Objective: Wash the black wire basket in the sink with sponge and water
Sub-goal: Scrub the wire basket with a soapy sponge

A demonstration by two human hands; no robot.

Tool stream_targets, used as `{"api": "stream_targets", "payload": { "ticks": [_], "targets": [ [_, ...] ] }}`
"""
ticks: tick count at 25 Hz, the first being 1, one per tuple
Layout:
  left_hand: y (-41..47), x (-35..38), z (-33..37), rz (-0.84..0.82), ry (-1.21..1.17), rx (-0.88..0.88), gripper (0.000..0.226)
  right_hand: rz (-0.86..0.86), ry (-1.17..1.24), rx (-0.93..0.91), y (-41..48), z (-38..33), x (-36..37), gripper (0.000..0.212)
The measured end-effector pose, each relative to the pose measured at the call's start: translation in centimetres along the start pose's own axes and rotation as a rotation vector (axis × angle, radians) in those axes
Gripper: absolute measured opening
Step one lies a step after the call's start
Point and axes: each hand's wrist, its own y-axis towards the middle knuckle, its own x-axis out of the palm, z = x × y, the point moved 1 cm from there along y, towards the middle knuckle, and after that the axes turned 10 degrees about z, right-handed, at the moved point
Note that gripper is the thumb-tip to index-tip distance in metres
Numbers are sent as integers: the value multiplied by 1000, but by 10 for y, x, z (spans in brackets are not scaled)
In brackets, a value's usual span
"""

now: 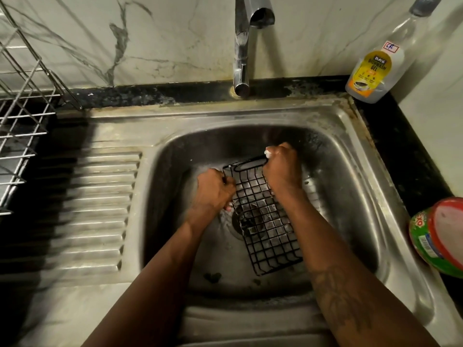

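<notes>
The black wire basket point(268, 229) lies tilted inside the steel sink point(350, 196), over the drain. My left hand point(214, 191) grips the basket's upper left edge with curled fingers. My right hand point(280, 169) is clenched at the basket's top right corner by its handle loop, with white foam showing at the knuckles. Whether a sponge is inside that fist is hidden. The tap point(244, 43) stands above the sink; no water stream is visible from it.
A dishwash gel bottle point(375, 68) stands at the back right corner of the counter. A green and red tub point(441, 236) sits at the right edge. A metal dish rack point(20, 108) is on the left, beside the ridged drainboard point(95, 209).
</notes>
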Motion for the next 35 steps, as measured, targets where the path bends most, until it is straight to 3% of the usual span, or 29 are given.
{"api": "stream_targets", "payload": {
  "ticks": [3, 5, 7, 10, 12, 14, 19, 22, 24, 26, 31, 35],
  "targets": [
    [4, -3, 1, -83, -117, -157, 19, -81, 106, -81, -8, -20, 5, 28],
    [4, -4, -1, -103, -159, -203, 19, -233, 245, -258, -22, -47, 14, 28],
    [4, -5, 0, -88, -170, -219, 16, -261, 301, -307, -23, -54, 19, 24],
    [7, -5, -1, -62, -117, -209, 12, -123, 190, 20, -11, -29, 11, 21],
    [10, -1, -5, -77, -128, -215, 13, 14, 5, 54, -6, -15, 3, 24],
    [13, 1, -8, -86, -141, -224, 14, 31, -7, 58, -6, -14, 3, 30],
    [9, -3, -3, -98, -180, -271, 11, -307, 455, 84, -27, -49, 20, 15],
    [9, -4, -5, -86, -165, -257, 9, -356, 675, 303, -35, -52, 25, 18],
    [11, -2, -8, -71, -172, -274, 10, -206, 612, 397, -33, -32, 19, 18],
    [12, 1, -8, -65, -163, -270, 13, -86, 427, 355, -27, -12, 16, 13],
    [15, 7, -7, -104, -132, -239, 13, -163, 251, -42, -32, -17, 38, 26],
    [13, 7, -7, -94, -141, -272, 14, -156, 17, 5, -26, 0, 42, 33]
  ]
}}
